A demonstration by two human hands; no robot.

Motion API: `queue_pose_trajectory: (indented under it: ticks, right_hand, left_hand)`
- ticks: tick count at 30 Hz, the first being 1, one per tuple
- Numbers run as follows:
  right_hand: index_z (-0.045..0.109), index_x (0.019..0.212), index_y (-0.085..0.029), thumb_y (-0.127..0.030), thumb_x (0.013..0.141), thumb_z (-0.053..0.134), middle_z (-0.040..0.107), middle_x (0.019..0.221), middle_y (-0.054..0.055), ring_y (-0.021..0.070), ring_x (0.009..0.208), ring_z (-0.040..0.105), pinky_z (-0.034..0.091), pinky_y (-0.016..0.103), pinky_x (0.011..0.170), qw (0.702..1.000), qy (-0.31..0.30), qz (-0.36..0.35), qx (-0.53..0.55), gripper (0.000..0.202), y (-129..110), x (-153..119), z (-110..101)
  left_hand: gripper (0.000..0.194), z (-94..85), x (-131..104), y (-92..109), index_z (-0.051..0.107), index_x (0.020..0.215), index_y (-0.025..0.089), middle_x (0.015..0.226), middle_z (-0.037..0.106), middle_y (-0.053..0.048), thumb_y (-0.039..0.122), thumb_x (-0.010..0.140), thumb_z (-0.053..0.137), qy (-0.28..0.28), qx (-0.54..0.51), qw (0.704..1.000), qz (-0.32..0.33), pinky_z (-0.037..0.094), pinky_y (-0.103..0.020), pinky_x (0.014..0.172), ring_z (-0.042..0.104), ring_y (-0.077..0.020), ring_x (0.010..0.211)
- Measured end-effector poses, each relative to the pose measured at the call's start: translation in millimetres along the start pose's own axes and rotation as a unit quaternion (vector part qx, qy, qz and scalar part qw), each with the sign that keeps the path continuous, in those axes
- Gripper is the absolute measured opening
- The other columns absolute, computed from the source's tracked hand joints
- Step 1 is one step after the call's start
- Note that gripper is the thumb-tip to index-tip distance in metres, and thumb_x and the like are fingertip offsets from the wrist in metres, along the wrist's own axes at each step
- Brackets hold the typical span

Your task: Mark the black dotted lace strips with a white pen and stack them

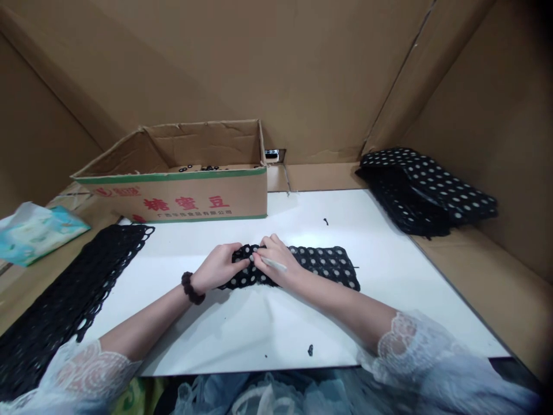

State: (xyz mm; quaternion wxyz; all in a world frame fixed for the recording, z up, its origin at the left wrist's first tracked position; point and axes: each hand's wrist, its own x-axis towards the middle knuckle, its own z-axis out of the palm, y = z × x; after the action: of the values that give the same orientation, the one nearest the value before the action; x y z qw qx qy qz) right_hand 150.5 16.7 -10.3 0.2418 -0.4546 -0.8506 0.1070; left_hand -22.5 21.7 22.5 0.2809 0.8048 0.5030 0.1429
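Note:
A black sheet with rows of pale round dots lies flat on the white board in front of me. At its left part, my left hand grips the far edge, thumb on top and fingers curled by the edge. My right hand rests over the middle of the sheet, closed round a slim white pen-like tool. The tool slants across the hand, its tip low beside my left thumb; exactly what the tip touches is too small to tell. Both hands cover parts of the sheet.
An open cardboard box with small black rings stands at the back left. Black lacy strips lie at left beside a tissue pack. More dotted black sheets are piled at right. Small black scraps dot the white board.

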Motion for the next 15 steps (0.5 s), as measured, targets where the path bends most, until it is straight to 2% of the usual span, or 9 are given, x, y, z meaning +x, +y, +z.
queue_pose_trajectory:
  ticks: [5,7,10,12,14,15]
  right_hand:
    - [0.060,0.070,-0.014,-0.027,0.086,0.033,0.050,0.081,0.011,0.0202,0.085,0.038,0.036,0.033,0.071,0.997,0.017,0.015,-0.078,0.034,0.2,7.6,0.8]
    - [0.059,0.065,-0.015,-0.028,0.085,0.034,0.049,0.077,0.009,0.0195,0.083,0.039,0.036,0.032,0.071,0.998,0.010,0.033,-0.047,0.034,3.3,8.8,-6.2]
    - [0.053,0.054,-0.017,-0.027,0.084,0.038,0.048,0.071,0.006,0.0171,0.081,0.040,0.038,0.031,0.074,0.998,-0.006,0.038,0.053,0.035,6.6,5.5,-20.5]
    - [0.050,0.053,-0.017,-0.025,0.083,0.039,0.050,0.077,0.005,0.0164,0.085,0.041,0.037,0.031,0.080,0.992,0.057,0.033,0.109,0.033,5.9,1.0,-27.7]
    - [0.049,0.055,-0.017,-0.024,0.083,0.039,0.050,0.083,0.006,0.0159,0.087,0.043,0.037,0.032,0.082,0.978,0.134,0.036,0.158,0.031,3.5,-3.5,-30.1]
    - [0.048,0.056,-0.016,-0.024,0.084,0.037,0.050,0.082,0.005,0.0150,0.085,0.045,0.037,0.031,0.080,0.971,0.143,0.039,0.187,0.031,2.1,-5.2,-29.2]
  left_hand:
    - [0.022,-0.8,-1.0,2.6,0.054,0.079,0.015,0.073,0.059,-0.001,0.034,0.077,0.044,-0.013,-0.063,0.998,-0.006,0.037,-0.025,0.060,0.051,-0.0157,0.067]
    - [0.024,-2.4,0.7,2.1,0.054,0.080,0.015,0.074,0.058,-0.001,0.036,0.077,0.044,-0.028,-0.082,0.996,-0.001,0.037,-0.024,0.059,0.051,-0.0156,0.067]
    - [0.025,-4.6,4.7,0.7,0.052,0.074,0.016,0.068,0.056,0.001,0.040,0.075,0.046,-0.013,-0.043,0.999,0.009,0.036,-0.025,0.058,0.050,-0.0153,0.063]
    - [0.025,-6.6,7.5,-1.1,0.052,0.071,0.016,0.066,0.056,0.001,0.042,0.073,0.049,0.001,-0.025,1.000,0.009,0.036,-0.025,0.059,0.050,-0.0157,0.063]
    - [0.025,-9.6,9.8,-4.2,0.054,0.076,0.017,0.073,0.058,0.001,0.041,0.070,0.052,0.009,-0.043,0.999,0.000,0.038,-0.026,0.063,0.051,-0.0167,0.069]
    - [0.027,-11.4,10.5,-6.4,0.055,0.082,0.017,0.078,0.059,0.000,0.041,0.068,0.055,0.013,-0.058,0.998,-0.008,0.039,-0.027,0.066,0.052,-0.0173,0.072]
